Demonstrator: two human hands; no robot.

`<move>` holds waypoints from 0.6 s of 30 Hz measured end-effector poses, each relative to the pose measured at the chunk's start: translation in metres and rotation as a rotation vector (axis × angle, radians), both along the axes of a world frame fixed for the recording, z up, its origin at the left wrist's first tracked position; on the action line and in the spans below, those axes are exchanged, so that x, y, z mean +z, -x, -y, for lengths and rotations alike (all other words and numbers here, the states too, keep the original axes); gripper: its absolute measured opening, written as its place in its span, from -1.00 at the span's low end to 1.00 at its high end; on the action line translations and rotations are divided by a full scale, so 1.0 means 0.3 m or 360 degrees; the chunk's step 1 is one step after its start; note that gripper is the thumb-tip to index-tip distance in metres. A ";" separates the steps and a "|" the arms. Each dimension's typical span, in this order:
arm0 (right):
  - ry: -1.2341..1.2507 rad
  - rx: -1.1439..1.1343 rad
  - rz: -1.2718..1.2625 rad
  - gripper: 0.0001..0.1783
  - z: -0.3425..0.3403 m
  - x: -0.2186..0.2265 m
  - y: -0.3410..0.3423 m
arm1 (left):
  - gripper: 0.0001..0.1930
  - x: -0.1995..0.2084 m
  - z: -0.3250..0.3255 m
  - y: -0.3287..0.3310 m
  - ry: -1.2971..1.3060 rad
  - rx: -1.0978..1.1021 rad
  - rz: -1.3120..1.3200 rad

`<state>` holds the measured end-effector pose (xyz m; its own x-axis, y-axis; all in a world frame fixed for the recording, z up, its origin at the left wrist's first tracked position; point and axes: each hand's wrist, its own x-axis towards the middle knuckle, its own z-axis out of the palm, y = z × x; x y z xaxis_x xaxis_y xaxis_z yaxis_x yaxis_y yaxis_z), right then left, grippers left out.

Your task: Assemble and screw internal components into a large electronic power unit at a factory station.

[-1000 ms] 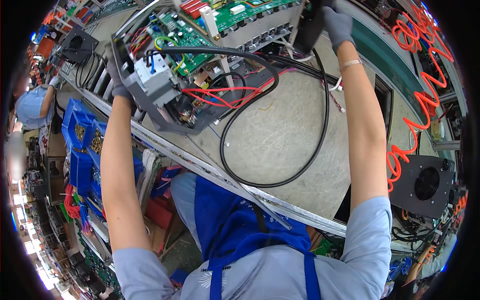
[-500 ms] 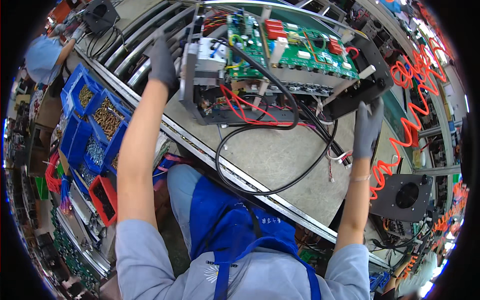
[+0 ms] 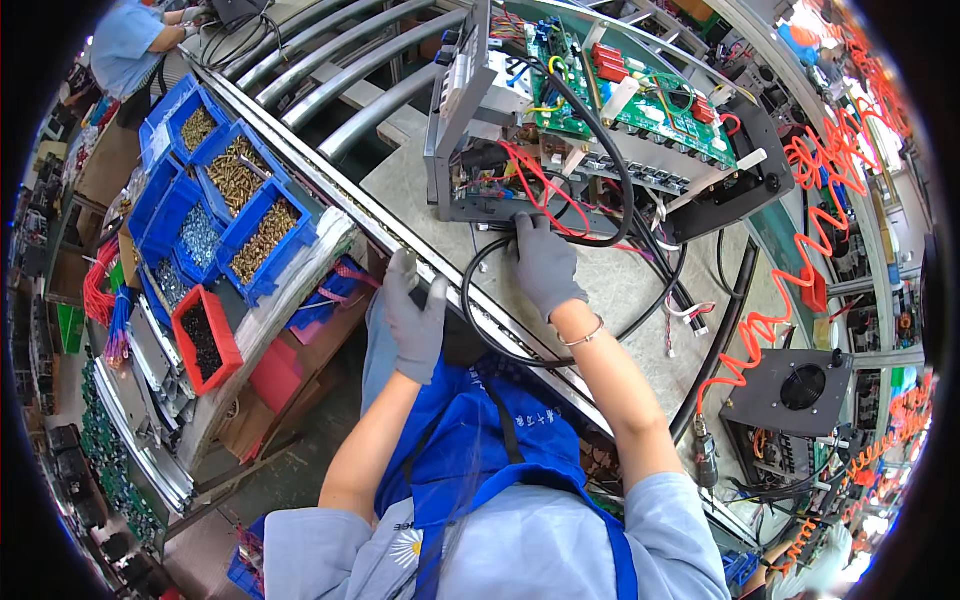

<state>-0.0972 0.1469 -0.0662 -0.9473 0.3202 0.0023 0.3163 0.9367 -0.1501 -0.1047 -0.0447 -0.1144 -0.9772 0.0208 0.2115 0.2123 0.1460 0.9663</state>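
A dark metal chassis (image 3: 432, 165) stands open on the bench, a green circuit board (image 3: 660, 110) with red parts on top of it. Red wires and a thick black cable (image 3: 612, 140) come out of its front; the cable loops over the bench edge. My right hand (image 3: 547, 265), in a grey glove, reaches inside that loop, fingers stretched to the chassis's lower front edge. Its fingertips seem to touch there, and I see nothing held. My left hand (image 3: 414, 318), also gloved, hovers by the bench's metal rail (image 3: 455, 290), thumb and fingers apart around nothing.
Blue bins (image 3: 262, 240) of brass and silver fasteners and a red bin (image 3: 207, 340) of dark ones stand left. Metal rollers (image 3: 375, 112) lie beyond. A coiled orange air hose (image 3: 765, 335) hangs right, with a driver-like tool (image 3: 706, 455) below and another fan-fitted unit (image 3: 790, 390).
My left hand has left the chassis's left side and come back to the rail. My right hand has moved from its right end to the front edge. The view has shifted.
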 end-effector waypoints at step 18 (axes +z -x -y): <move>0.0078 0.0980 0.0008 -0.82 -0.253 0.177 -0.128 | -0.27 0.045 -0.106 0.469 0.0929 -0.0612 0.0040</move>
